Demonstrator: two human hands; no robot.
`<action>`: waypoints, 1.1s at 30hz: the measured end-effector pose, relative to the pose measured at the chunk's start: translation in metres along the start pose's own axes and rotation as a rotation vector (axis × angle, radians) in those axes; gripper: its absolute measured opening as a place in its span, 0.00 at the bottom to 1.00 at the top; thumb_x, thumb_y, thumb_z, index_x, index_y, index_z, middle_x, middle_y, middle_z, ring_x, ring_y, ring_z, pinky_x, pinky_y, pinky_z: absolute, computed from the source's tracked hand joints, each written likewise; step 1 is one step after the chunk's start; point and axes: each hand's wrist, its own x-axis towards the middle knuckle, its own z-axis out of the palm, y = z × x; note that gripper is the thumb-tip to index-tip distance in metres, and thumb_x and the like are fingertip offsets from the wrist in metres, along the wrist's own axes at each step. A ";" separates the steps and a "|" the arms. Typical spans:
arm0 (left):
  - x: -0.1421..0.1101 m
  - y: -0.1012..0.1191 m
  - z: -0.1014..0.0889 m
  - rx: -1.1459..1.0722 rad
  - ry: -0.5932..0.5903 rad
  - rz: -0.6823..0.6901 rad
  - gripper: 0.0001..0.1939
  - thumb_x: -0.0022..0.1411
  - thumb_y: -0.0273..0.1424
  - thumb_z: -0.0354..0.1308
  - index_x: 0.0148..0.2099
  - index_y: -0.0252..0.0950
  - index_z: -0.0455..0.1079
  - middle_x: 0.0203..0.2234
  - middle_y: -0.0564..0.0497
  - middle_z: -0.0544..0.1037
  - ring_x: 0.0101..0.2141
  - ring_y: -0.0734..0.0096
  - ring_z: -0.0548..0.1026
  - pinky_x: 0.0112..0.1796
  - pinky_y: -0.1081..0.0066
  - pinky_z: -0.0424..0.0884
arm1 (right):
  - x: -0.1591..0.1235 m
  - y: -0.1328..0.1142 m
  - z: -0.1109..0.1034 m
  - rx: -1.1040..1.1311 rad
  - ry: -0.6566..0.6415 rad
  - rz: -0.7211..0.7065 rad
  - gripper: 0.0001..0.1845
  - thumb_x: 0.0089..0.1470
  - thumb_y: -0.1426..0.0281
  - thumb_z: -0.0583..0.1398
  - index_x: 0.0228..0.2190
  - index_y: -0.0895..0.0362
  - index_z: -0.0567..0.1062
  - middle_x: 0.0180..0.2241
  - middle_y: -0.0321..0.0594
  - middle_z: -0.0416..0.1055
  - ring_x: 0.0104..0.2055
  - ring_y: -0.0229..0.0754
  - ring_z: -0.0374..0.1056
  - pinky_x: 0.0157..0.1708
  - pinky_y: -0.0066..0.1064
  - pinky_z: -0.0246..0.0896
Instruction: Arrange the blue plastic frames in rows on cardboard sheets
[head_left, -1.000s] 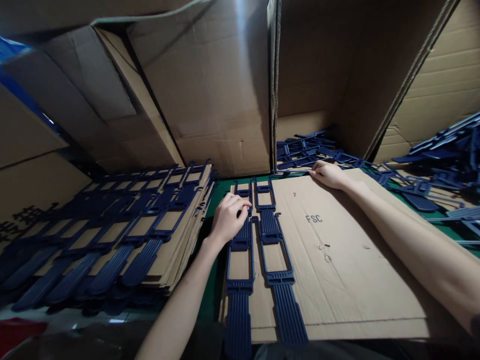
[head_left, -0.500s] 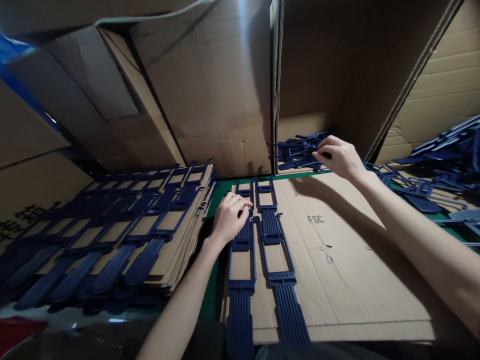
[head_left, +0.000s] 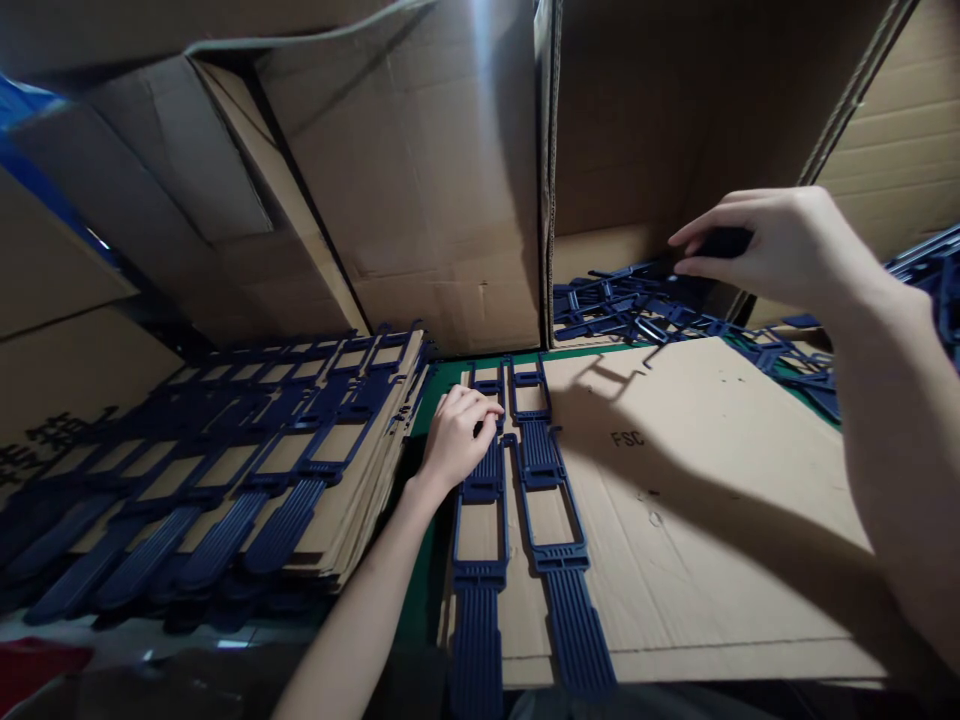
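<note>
A flat cardboard sheet (head_left: pixel 712 520) marked FSC lies in front of me. Two long dark blue plastic strips (head_left: pixel 544 480) rest side by side along its left edge. My left hand (head_left: pixel 456 435) lies on the leftmost strip, fingers curled down onto its upper part. My right hand (head_left: pixel 772 245) is raised above the sheet's far right corner, fingers pinched on a dark blue plastic piece (head_left: pixel 724 243), most of which is hidden by the hand. Below it, a heap of loose blue plastic strips (head_left: pixel 622 300) fills the open carton behind the sheet.
To the left stands a stack of cardboard sheets (head_left: pixel 352 490) covered with rows of blue strips (head_left: pixel 247 450). Tall open cartons (head_left: pixel 420 180) wall off the back. More loose blue strips (head_left: pixel 922 270) lie at the right edge. A green surface (head_left: pixel 442 375) shows between the sheets.
My right hand has lifted from the heap of strips in the carton, rising up and to the right with a blue piece in its fingers. The left hand has stayed on the leftmost strip.
</note>
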 end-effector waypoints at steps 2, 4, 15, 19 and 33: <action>-0.001 -0.001 0.001 0.001 -0.004 0.002 0.09 0.64 0.24 0.51 0.36 0.37 0.72 0.32 0.50 0.76 0.39 0.64 0.68 0.41 0.63 0.66 | 0.002 -0.016 -0.002 0.067 -0.080 -0.026 0.17 0.50 0.56 0.61 0.35 0.55 0.79 0.32 0.38 0.74 0.31 0.39 0.65 0.32 0.33 0.58; -0.001 -0.001 0.001 0.006 -0.009 0.000 0.09 0.64 0.24 0.51 0.36 0.37 0.72 0.32 0.50 0.76 0.39 0.64 0.68 0.41 0.63 0.66 | 0.003 -0.034 -0.001 0.157 -0.220 -0.065 0.17 0.49 0.56 0.62 0.34 0.55 0.79 0.31 0.38 0.74 0.29 0.38 0.64 0.28 0.32 0.57; 0.000 -0.003 0.000 0.003 0.002 0.013 0.08 0.64 0.24 0.51 0.37 0.37 0.71 0.32 0.50 0.76 0.39 0.63 0.68 0.40 0.62 0.65 | 0.000 -0.094 0.032 0.423 -0.333 -0.204 0.13 0.55 0.61 0.56 0.31 0.50 0.80 0.33 0.39 0.72 0.36 0.41 0.67 0.38 0.34 0.61; 0.000 -0.002 -0.001 0.002 -0.014 0.002 0.09 0.64 0.25 0.51 0.36 0.38 0.72 0.33 0.51 0.76 0.40 0.63 0.67 0.41 0.62 0.65 | -0.002 -0.104 0.031 0.648 -0.515 -0.262 0.11 0.52 0.60 0.60 0.31 0.52 0.80 0.34 0.39 0.74 0.35 0.41 0.68 0.37 0.32 0.62; 0.001 -0.001 -0.004 0.003 -0.018 0.001 0.17 0.56 0.16 0.44 0.37 0.37 0.71 0.28 0.50 0.72 0.36 0.63 0.66 0.38 0.64 0.66 | -0.003 -0.049 0.027 0.801 -1.261 -0.092 0.18 0.43 0.57 0.67 0.33 0.55 0.77 0.35 0.39 0.75 0.36 0.40 0.70 0.35 0.29 0.64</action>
